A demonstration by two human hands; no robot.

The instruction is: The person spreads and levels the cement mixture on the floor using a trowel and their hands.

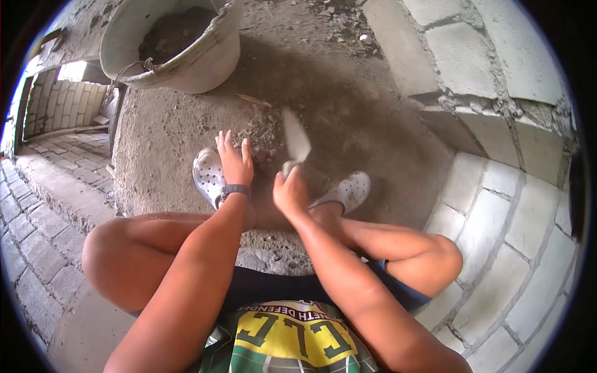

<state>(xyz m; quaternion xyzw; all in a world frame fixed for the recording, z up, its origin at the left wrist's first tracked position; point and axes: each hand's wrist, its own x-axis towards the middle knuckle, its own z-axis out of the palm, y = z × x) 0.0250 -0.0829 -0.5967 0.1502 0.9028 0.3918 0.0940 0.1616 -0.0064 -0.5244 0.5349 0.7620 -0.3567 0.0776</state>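
Observation:
My right hand (290, 190) is closed round the handle of a trowel (296, 138), whose pale blade is blurred and points away from me over the concrete slab (161, 149). Just beyond my left foot's white clog (209, 174), my left hand (235, 160) has its fingers stretched out and holds nothing; a dark band circles that wrist. Between the hand and the blade lies a small heap of crumbly grey rubble (264, 133). The other white clog (353, 190) stands to the right of my right hand.
A large whitish bucket (205, 62) with dark grey material (171, 40) in it stands at the far left. Block walls (497, 230) rise on the right. A flat sliver (254, 100) lies near the bucket. Left of the slab, the floor is lower and block-paved (53, 233).

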